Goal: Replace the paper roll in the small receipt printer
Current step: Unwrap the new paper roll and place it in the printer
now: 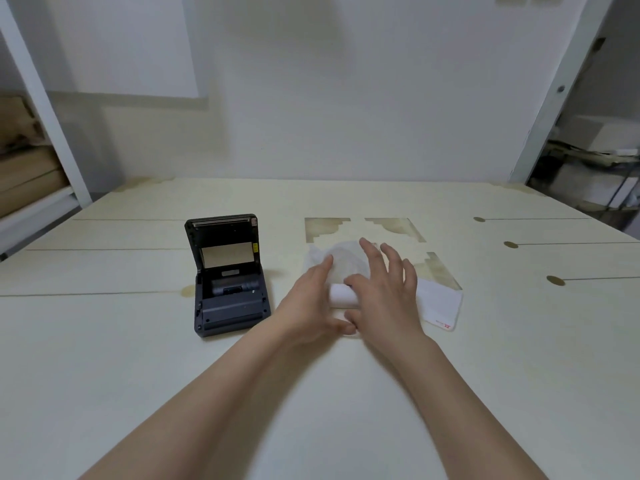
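A small dark receipt printer (228, 278) stands on the pale table (138, 358) left of centre, its lid tilted up and its paper bay showing no roll. To its right lies a white paper roll (341, 295) on its side, partly covered by my hands. My left hand (310, 299) rests at the roll's left end with fingers spread. My right hand (384, 289) hovers over the roll's right part, fingers apart, thumb down by the table. Crumpled clear plastic wrap (341, 258) lies just behind the roll.
A white card or packet with a red mark (441, 304) lies right of my right hand. Stained patches and small round holes mark the table's far right. Shelves with cardboard stand at the left, cluttered shelving at the right.
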`<state>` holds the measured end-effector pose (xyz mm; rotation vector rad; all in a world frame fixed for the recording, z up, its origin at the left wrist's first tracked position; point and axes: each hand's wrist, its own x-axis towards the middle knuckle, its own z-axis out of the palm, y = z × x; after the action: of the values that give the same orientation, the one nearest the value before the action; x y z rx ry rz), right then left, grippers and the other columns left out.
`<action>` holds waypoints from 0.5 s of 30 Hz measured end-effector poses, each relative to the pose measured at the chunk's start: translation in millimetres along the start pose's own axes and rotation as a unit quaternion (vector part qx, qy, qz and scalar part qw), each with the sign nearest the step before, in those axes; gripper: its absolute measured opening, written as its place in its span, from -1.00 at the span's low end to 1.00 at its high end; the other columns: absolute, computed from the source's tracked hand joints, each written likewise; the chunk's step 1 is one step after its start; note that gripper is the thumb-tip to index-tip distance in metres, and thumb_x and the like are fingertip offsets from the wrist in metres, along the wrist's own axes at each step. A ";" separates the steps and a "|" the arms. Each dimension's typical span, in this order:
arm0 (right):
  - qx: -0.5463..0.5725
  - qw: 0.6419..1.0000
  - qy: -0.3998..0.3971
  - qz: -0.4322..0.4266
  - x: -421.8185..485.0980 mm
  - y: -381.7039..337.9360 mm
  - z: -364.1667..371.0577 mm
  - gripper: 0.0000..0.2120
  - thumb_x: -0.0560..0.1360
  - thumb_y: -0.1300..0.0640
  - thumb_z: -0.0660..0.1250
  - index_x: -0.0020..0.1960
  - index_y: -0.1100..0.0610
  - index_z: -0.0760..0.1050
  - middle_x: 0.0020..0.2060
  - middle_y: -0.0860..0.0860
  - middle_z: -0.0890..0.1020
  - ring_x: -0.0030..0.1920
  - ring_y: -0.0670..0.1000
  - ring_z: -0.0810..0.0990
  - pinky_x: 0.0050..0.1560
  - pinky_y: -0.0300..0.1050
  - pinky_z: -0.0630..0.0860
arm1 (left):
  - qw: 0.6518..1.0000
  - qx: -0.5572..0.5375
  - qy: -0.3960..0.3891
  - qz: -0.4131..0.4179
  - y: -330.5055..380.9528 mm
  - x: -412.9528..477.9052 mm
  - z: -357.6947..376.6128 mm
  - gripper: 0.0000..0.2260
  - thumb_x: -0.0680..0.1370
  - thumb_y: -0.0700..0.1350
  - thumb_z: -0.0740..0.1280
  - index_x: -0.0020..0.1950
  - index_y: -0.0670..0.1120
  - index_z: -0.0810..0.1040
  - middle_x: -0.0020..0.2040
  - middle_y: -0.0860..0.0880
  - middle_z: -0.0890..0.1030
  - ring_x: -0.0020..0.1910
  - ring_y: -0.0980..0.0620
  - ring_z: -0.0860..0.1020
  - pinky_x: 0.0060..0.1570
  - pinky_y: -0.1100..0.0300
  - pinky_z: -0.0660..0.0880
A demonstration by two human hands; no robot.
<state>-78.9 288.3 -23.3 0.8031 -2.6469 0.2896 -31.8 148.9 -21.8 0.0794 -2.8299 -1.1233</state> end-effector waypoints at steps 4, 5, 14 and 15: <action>0.024 0.999 0.037 -0.002 -1.6 1.8 5.5 -0.73 0.27 0.17 0.49 -0.05 0.03 0.57 0.55 0.04 0.16 0.54 0.14 -0.05 0.47 0.16 -0.13 | 1.000 0.006 0.003 0.013 -2.5 -0.3 -0.6 0.06 0.34 0.00 0.58 0.60 -0.10 -0.08 0.58 0.00 0.14 0.55 0.04 0.09 0.44 0.21 0.08; 0.035 0.998 0.046 -0.006 -3.3 2.4 6.7 -0.72 0.27 0.17 0.50 -0.04 0.04 0.57 0.53 0.05 0.19 0.53 0.13 -0.02 0.47 0.16 -0.09 | 1.000 0.007 0.005 0.016 -3.0 0.0 -0.3 0.06 0.33 0.00 0.58 0.60 -0.10 -0.08 0.58 -0.01 0.15 0.55 0.04 0.09 0.44 0.21 0.09; 0.602 0.794 0.023 0.082 -6.3 4.8 -40.7 -0.66 0.45 -0.04 0.37 0.19 0.02 0.55 0.27 -0.12 0.57 0.31 -0.15 0.48 0.30 -0.10 0.37 | 0.992 0.071 0.058 0.083 -13.2 -3.7 -1.0 -0.11 0.33 0.14 0.53 0.55 0.08 0.16 0.52 0.07 0.26 0.52 -0.01 0.12 0.46 0.10 0.13; 0.658 0.748 0.007 0.088 -4.7 6.8 -44.2 -0.64 0.42 -0.05 0.40 0.17 0.06 0.57 0.15 -0.04 0.66 0.21 -0.07 0.59 0.25 -0.06 0.44 | 0.988 0.100 0.065 0.098 -11.7 -5.9 -2.0 -0.18 0.33 0.15 0.52 0.52 0.10 0.24 0.53 0.05 0.25 0.54 -0.04 0.08 0.48 0.07 0.09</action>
<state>-66.9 309.2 14.7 0.8050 -2.1379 2.3135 -25.5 139.5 -28.8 -0.1057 -2.7532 -0.7639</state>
